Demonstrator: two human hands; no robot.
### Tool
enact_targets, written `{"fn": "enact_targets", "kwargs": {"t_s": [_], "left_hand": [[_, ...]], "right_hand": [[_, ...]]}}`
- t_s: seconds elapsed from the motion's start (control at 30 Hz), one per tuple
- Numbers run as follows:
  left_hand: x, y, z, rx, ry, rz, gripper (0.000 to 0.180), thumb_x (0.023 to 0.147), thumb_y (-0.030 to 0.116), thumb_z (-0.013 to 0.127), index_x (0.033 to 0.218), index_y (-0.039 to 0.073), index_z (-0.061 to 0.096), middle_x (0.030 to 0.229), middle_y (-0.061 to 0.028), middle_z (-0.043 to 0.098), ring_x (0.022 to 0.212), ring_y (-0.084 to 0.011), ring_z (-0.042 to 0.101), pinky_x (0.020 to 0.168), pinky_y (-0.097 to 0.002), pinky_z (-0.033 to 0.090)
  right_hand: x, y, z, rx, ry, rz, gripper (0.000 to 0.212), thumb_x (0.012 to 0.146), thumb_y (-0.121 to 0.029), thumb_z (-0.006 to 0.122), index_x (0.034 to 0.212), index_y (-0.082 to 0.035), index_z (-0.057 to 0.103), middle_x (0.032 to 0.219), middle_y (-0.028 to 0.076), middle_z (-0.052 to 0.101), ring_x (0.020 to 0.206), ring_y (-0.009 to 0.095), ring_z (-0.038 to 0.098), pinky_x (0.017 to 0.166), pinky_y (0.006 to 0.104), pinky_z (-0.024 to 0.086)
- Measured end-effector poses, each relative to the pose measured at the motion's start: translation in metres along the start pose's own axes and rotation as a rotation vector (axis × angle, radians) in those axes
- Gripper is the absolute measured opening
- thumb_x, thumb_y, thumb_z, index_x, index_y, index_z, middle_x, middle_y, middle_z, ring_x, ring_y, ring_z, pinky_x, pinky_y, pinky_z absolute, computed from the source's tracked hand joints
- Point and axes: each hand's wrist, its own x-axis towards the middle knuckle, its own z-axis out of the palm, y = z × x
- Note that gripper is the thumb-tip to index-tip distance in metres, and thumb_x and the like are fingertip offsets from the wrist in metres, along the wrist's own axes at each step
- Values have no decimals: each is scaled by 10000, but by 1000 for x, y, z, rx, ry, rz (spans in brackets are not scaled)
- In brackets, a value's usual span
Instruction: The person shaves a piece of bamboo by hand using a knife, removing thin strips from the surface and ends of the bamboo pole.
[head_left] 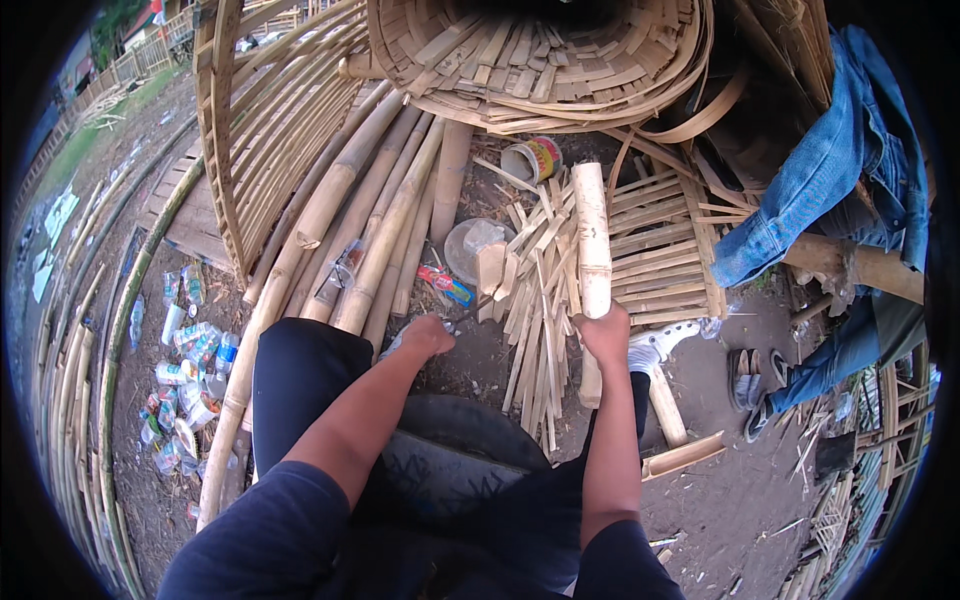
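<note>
My right hand [605, 332] is closed around a short, thick bamboo piece [592, 235], which stands nearly upright over a heap of split bamboo sticks [540, 335]. My left hand [428, 337] is closed by my left knee. From its fingers a thin, dark blade, apparently a knife [474, 312], points toward the sticks; its handle is hidden in the fist. Just beyond lie a red and blue packet [445, 284] and a round, pale container [468, 250] with clear plastic on it.
Long bamboo poles [370, 230] lie to the left, by a slatted bamboo frame [285, 130]. A large rolled bamboo mat [560, 70] fills the far side. Plastic bottles [190, 375] litter the left ground. At right are a blue denim jacket [840, 150] and a person's jeans leg [840, 360].
</note>
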Motion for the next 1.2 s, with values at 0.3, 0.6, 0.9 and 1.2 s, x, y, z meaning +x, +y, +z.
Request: {"fn": "enact_targets", "kwargs": {"t_s": [0.3,0.6,0.9,1.2], "left_hand": [[18,-14,34,-117,228,60,437,696,259,670,1066,26,668,1070,-215,669,1021,-354,642,894,-438,510],[42,-39,46,-2,205,13,308,723,196,648,982,34,690,1031,-204,676,1006,-352,646,891,-432,513],[38,-22,42,-13,196,-56,304,741,161,619,1003,13,669,1070,-223,660,1032,-361,636,905,-433,507],[37,-13,56,35,132,15,291,739,160,631,981,3,669,1039,-234,668,1016,-357,647,880,-421,518]], "right_hand": [[6,-51,-21,369,179,-59,158,668,10,638,819,39,600,695,60,624,673,110,580,624,293,481],[-6,86,86,-266,-200,239,389,611,-223,711,919,13,679,904,241,682,893,385,668,818,429,529],[43,45,61,-372,-113,27,351,654,-210,733,894,29,643,881,230,681,836,401,663,762,439,532],[16,127,110,-481,-373,401,442,645,-181,722,1038,12,664,970,248,682,974,357,669,866,401,525]]}}
